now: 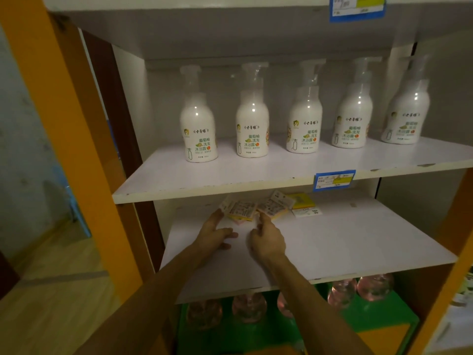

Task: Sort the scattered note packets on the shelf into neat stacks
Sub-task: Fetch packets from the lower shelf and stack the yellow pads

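Head view, looking forward and down into a shelving unit with orange uprights (51, 119) and white boards. Floor (51, 290) shows at 8 o'clock, pale and bare; the light is dim.

Largest is the upper board (256, 172), crossing the picture's middle. Five white pump bottles (252, 116) stand on it in an even row from 10 to 2 o'clock, labels forward, set back from the edge as shop display. A blue price tag (334, 180) sticks to that board's front edge, at about 3 o'clock of centre.

Below it lies the work shelf (358, 239), mostly bare white. The packets (243, 210) lie toward its rear, just under the upper board: a loose, overlapping clutter, some tilted, pink and yellow edges showing. A yellow packet (302, 201) sits just to their 3 o'clock, on a white one; this may be the start of a stack.

Both arms reach in from 6 o'clock. The left hand (217, 234) is spread wide, palm down on the board, fingertips at the clutter's left edge, holding nothing, likely to corral it. The right hand (268, 239) has fingers curled narrow at the clutter's front edge; whether it pinches a packet, I cannot tell.

Pinkish bottles (373, 286) stand on a green surface below, at 5 o'clock.
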